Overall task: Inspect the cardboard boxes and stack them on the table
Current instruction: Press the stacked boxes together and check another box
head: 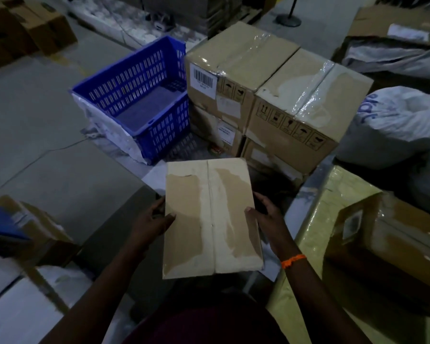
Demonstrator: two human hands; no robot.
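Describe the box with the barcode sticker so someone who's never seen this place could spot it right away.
Find the blue crate on the floor. Just right of it stands a block of taped cardboard boxes, two high; take the upper box nearest the crate. It alone carries a white barcode label on its front face, while the upper box beside it shows only handling symbols.

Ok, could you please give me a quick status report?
Left hand, right hand gripping small tan cardboard box. Stacked taped cartons ahead, blue plastic crate beside them.
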